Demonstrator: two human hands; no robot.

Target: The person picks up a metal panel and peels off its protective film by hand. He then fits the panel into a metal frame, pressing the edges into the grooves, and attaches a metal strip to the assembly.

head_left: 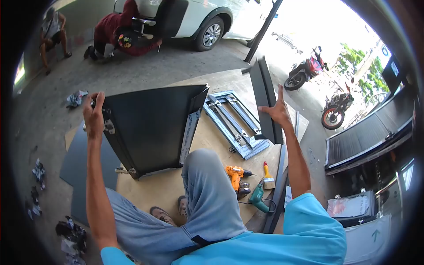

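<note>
My left hand (94,115) grips the upper left edge of a large black panel (148,128), which stands tilted in front of my knees. Metal hinges sit along the panel's left edge, and a printed film strip runs down its right side. On the right, my right hand (276,110) holds a long narrow black panel (262,99) upright, thumb on its face and fingers behind or beside it. Between the two panels, a metal frame with hinges (234,123) lies on the plywood sheet (143,187).
An orange drill (235,175), a paintbrush (268,177) and a green power tool (257,198) lie by my right knee. Another person (121,33) bends beside a white vehicle (207,22); one more person (53,31) sits at the far left. Two motorcycles stand at the right.
</note>
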